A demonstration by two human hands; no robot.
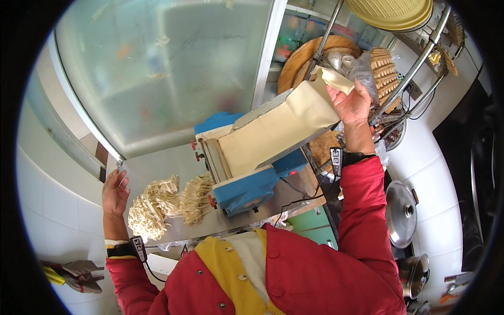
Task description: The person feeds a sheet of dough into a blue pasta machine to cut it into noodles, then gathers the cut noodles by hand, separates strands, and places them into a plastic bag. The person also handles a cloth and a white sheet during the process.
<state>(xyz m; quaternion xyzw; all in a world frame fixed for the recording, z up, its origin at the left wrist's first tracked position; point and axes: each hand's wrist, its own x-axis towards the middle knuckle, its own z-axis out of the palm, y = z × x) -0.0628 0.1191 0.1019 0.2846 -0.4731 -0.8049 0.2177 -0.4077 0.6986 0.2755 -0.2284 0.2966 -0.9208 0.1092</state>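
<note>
A blue noodle machine [245,190] stands on the metal counter. A wide, pale dough sheet [273,128] lies along its sloping metal feed tray [257,116] and reaches down to the roller [216,156]. At the tray's upper end my right hand [350,102] grips the raised, folded end of that sheet. Cut noodles [153,207] lie heaped on the counter, and more strands [195,198] hang from the machine's lower side. To the left of the heap, my left hand [115,190] is held with fingers apart and nothing in it.
A frosted glass panel [168,73] rises behind the counter. Metal rack poles [415,58], round wooden boards [294,65] and yellow woven trays [391,13] crowd the far right. A black cable [296,200] runs beside the machine. A lidded pot [402,214] sits at right.
</note>
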